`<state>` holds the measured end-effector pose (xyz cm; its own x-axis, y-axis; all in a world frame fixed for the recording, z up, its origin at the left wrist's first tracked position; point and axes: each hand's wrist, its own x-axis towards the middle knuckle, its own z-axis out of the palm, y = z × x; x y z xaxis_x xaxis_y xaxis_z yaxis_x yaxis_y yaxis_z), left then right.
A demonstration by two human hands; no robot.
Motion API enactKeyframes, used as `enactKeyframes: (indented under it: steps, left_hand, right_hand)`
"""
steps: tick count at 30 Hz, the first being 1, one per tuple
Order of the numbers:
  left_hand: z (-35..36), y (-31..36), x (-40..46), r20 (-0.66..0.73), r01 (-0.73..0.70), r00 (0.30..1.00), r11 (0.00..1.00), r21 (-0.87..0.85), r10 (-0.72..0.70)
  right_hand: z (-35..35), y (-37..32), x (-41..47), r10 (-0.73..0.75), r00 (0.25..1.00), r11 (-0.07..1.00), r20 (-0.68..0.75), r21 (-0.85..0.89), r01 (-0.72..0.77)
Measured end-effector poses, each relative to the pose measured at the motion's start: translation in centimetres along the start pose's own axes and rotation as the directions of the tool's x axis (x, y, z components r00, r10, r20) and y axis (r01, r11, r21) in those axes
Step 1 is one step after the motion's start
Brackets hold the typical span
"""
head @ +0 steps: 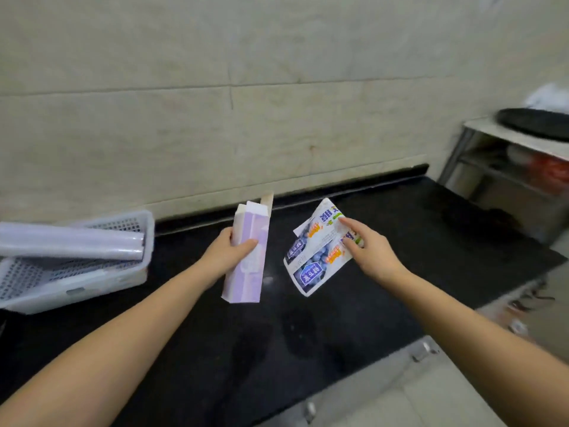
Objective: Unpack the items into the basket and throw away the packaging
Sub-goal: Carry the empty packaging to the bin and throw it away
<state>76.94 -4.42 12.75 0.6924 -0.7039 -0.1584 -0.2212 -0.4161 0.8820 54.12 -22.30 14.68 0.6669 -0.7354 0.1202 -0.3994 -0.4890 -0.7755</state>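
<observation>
My left hand (229,252) grips a long purple and white carton (249,257) with its top flap open, held upright and tilted above the black counter (400,241). Lying flat on the counter to its right is a white packet printed with blueberries (317,254). My right hand (371,252) rests on the packet's right edge, forefinger stretched out along it; whether the fingers pinch it I cannot tell. At the left stands a white perforated basket (92,272), tilted, with a pale purple roll (70,243) lying across it.
A tiled wall runs behind the counter. At the far right a metal shelf unit (508,167) carries a dark round pan (535,123). The counter's front edge runs diagonally at lower right, with floor tiles beyond.
</observation>
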Motion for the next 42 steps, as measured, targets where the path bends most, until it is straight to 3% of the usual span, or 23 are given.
enactKeyframes:
  steps: [5,11,17,22,27,32,42]
  left_hand:
    - [15.3,7.1,-1.0,0.356,-0.151,0.925,0.988,0.035,0.129]
    - [34.2,17.3,-9.3,0.681,-0.429,0.665,0.903,0.013,0.306]
    - [52.1,23.1,-24.7,0.836,-0.596,0.387,0.797,-0.096,0.39]
    - [61.7,26.7,-35.3,0.911,-0.673,0.152,0.715,-0.189,0.384]
    - [69.3,30.1,-43.4,0.937,-0.724,-0.003,0.646,-0.242,0.349]
    - [77.5,31.4,-49.1,0.943,-0.714,-0.082,0.641,-0.282,0.323]
    - [92.9,33.2,-54.0,0.984,-0.662,-0.086,0.729,-0.173,0.156]
  right_hand:
    - [-11.7,7.5,-9.9,0.201,0.941,0.971,-0.271,-0.07,-0.228]
    - [-25.0,14.9,-27.5,0.363,0.737,0.868,-0.57,-0.081,-0.49]
    - [-35.0,18.8,-47.7,0.428,0.506,0.754,-0.749,-0.013,-0.657]
    - [-39.9,19.8,-60.5,0.438,0.321,0.7,-0.84,0.095,-0.708]
    - [-42.8,21.9,-67.5,0.437,0.168,0.66,-0.884,0.188,-0.728]
    - [-47.1,25.7,-71.6,0.445,0.099,0.619,-0.89,0.226,-0.752]
    - [-56.8,37.1,-77.4,0.52,0.032,0.522,-0.854,0.288,-0.803]
